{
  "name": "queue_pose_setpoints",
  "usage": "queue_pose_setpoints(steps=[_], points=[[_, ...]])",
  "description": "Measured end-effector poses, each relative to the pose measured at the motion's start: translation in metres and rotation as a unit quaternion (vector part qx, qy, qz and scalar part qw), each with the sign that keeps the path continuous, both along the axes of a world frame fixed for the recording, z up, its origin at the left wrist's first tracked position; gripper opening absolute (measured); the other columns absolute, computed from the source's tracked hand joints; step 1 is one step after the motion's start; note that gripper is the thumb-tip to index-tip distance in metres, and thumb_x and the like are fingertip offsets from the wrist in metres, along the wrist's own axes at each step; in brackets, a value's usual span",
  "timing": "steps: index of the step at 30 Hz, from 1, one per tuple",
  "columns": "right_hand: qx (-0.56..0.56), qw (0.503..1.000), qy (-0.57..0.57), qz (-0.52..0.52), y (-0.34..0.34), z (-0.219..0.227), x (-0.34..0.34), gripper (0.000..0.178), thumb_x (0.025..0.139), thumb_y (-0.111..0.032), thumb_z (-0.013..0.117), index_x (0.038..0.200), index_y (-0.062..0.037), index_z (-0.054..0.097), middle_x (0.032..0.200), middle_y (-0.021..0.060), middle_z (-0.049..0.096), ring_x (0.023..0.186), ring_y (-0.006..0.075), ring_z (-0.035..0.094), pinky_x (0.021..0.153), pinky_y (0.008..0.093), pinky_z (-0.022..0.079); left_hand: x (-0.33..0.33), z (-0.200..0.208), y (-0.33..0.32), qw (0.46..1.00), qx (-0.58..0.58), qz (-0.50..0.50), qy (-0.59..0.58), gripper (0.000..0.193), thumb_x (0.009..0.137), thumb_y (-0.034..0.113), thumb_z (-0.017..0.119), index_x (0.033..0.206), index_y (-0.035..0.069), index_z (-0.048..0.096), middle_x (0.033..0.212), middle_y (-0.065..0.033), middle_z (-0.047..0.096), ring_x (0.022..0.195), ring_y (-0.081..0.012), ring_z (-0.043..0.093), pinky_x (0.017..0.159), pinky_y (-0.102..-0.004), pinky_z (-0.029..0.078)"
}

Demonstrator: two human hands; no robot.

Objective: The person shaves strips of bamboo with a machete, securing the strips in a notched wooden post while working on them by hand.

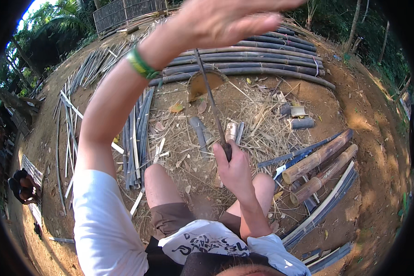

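Note:
My left hand (230, 23) is raised across the top of the view, its fingers stretched out and nothing visible in it. A green band (139, 64) circles that wrist. Gripped in my right hand (236, 168), between my knees, is the dark handle of a machete (210, 94). Its long, narrow blade points up and away from me. Behind the blade stands a round cut-wood block (202, 85). Short bamboo pieces (198, 132) lie among shavings on the ground in front of me.
Long bamboo poles (262, 71) lie side by side farther off. Two thick bamboo sections (319, 156) rest at my right, beside a saw (280, 171). Split bamboo strips (140, 133) are at my left. A person (23, 186) crouches at the far left.

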State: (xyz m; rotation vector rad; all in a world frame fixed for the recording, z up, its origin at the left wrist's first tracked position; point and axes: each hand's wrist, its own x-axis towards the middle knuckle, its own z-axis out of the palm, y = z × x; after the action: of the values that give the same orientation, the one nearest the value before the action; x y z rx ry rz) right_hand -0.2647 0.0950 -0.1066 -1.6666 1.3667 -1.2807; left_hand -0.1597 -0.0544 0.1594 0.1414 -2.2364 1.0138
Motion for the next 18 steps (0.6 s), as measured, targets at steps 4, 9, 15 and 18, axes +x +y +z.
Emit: queue_pose_setpoints(steps=[4,9,15,18], points=[[0.025,0.999,-0.023,0.012,-0.005,0.003,0.011,0.046,0.1,-0.042,0.059,0.093,0.0041,0.06,0.064,0.0218,0.061,0.066,0.0428,0.066,0.061,0.0479,0.048,0.028,-0.048,-0.035,0.962,0.223,0.12,-0.102,0.061,0.105,0.053,0.035,0.154,0.016,0.042,0.157,-0.0131,0.042,0.148,-0.032,0.034,0.124,-0.0515,0.021],[-0.019,0.998,-0.055,0.026,-0.021,-0.006,0.025,0.048,0.102,-0.043,0.056,0.093,0.0039,0.06,0.066,0.0074,0.056,0.059,0.0179,0.053,0.057,0.0369,0.043,0.024,-0.03,-0.02,0.991,0.097,0.088,0.033,0.064,0.103,0.053,0.04,0.152,0.012,0.043,0.155,-0.0187,0.043,0.149,-0.0348,0.032,0.123,-0.0532,0.02],[-0.135,0.951,-0.254,0.111,-0.057,0.013,0.076,0.066,0.107,-0.06,0.03,0.115,0.0023,0.051,0.091,0.0103,0.054,0.083,0.0176,0.052,0.073,0.0385,0.043,0.093,-0.193,0.097,0.641,0.562,0.051,0.521,0.08,0.104,0.065,0.014,0.152,0.006,0.04,0.152,-0.0163,0.045,0.145,-0.0314,0.038,0.119,-0.0521,0.023],[0.011,0.905,-0.366,0.215,-0.058,0.037,0.138,0.081,0.105,-0.066,0.013,0.128,0.0044,0.047,0.1,0.0148,0.052,0.098,0.0271,0.053,0.101,0.0427,0.041,0.111,-0.239,0.131,0.604,0.561,0.144,0.547,0.086,0.101,0.072,0.022,0.149,0.003,0.042,0.125,-0.015,0.059,0.109,-0.0217,0.056,0.087,-0.0369,0.045]])
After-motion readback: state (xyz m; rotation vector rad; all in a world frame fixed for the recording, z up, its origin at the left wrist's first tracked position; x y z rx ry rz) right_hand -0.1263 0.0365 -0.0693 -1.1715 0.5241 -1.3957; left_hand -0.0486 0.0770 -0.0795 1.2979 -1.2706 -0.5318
